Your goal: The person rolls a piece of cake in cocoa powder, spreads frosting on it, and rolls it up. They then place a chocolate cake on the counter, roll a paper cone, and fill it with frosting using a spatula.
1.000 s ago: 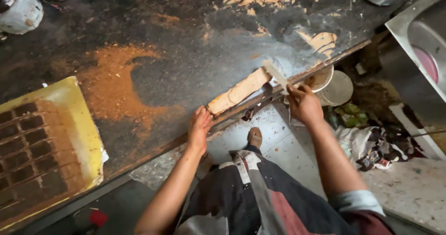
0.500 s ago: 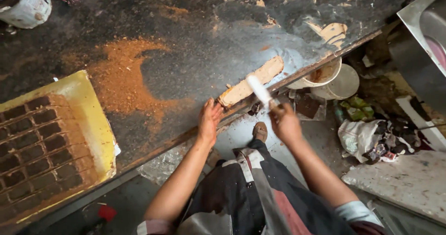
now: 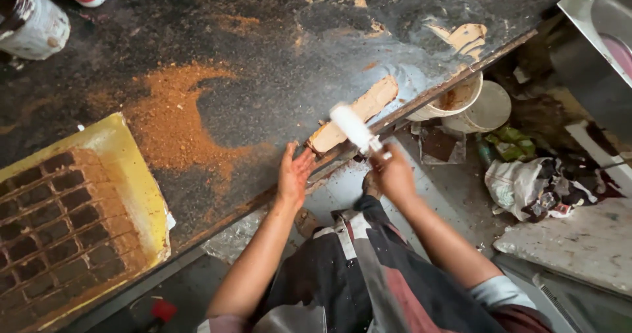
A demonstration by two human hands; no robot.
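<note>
Hands work at the near edge of the dark, dusty workbench [image 3: 217,116]. Right hand [image 3: 394,174], fingers clamped on its handle, holds a white, blurred roller-shaped tool [image 3: 352,128] above the long tan clay slab [image 3: 359,112] lying along that edge. Left hand [image 3: 293,174], fingers together and flat, touches the slab's near end. Left of the slab spreads orange-brown powder [image 3: 174,119]; farther left sits a yellow gridded mould tray [image 3: 135,175].
</note>
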